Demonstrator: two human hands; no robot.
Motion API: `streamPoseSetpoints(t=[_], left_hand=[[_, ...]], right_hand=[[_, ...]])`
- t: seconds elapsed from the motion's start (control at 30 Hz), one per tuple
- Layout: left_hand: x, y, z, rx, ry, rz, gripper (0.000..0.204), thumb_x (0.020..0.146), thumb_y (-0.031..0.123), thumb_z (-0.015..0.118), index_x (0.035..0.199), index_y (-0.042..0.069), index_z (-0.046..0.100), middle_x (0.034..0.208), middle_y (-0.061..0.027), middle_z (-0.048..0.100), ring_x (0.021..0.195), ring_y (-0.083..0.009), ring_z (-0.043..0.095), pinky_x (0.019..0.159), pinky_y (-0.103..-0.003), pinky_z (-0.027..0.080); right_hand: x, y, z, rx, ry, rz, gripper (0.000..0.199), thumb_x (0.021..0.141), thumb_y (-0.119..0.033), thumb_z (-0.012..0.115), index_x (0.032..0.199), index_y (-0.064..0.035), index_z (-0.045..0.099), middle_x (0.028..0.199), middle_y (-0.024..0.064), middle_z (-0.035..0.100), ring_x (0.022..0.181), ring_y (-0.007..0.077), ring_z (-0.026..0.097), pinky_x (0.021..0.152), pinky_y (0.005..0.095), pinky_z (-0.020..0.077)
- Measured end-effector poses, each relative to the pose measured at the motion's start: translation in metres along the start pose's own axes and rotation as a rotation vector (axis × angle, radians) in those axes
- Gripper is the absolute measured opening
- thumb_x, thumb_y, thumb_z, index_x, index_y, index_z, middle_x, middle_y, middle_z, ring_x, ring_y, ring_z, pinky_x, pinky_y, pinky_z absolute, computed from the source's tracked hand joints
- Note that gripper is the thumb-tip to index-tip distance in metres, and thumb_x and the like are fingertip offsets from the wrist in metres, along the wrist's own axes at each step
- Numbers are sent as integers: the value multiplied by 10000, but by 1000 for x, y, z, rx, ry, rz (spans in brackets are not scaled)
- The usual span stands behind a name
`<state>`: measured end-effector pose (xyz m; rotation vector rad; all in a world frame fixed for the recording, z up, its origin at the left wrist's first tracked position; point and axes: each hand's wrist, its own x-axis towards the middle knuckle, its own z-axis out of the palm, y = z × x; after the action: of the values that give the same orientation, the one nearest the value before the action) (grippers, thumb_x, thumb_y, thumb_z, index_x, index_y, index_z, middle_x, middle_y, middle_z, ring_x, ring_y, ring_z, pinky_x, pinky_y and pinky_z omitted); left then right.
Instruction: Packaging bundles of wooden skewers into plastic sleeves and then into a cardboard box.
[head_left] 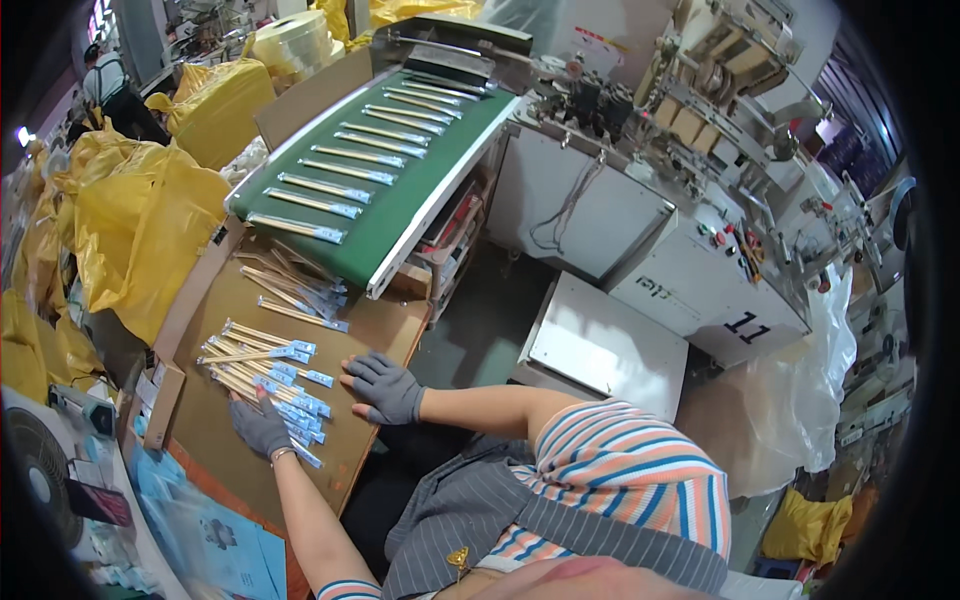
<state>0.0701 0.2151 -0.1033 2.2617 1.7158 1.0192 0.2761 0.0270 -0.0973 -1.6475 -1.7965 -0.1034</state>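
Note:
Wrapped pairs of wooden chopsticks point(250, 378) with blue-ended sleeves lie in a loose pile on a brown tabletop point(222, 455). My left hand point(262, 428), in a grey glove with bare fingertips, rests against the pile's near left side; its fingers look apart, touching the packets. To the right of the pile, my right hand point(385, 388), gloved alike, lies with fingers spread at the table's right edge and holds nothing. Beyond, more packets point(290, 280) have gathered below the end of a green conveyor belt point(385, 215). Several wrapped pairs point(320, 190) lie crosswise along the belt.
A cardboard strip point(190, 330) borders the table's left side. Yellow plastic bags point(150, 230) crowd the left. A fan point(40, 475) and blue printed sheets point(225, 540) are at lower left. Right of the belt stands a white-cabinet machine point(590, 200), with a low white box point(600, 340) before it.

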Motion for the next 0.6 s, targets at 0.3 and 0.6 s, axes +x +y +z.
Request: streamPoseSetpoints(t=[0.3,0.6], left_hand=[[0,2,2,-3,104,78,618,889,448,560,1255,-49,521,1229,-257,558,1137,-384,525,980,-423,388],[-1,0,5,27,66,68,618,895,440,550,1277,-42,494,1246,-244,550,1164,-376,509,1000,-435,373]], right_hand=[[3,-1,-2,-16,-11,-15,540,819,-362,591,1232,-25,503,1289,206,482,1222,364,441,1042,483,318],[3,-3,-7,-38,-45,-1,530,840,-370,565,1239,-27,503,1297,202,480,1232,363,436,1052,481,313]])
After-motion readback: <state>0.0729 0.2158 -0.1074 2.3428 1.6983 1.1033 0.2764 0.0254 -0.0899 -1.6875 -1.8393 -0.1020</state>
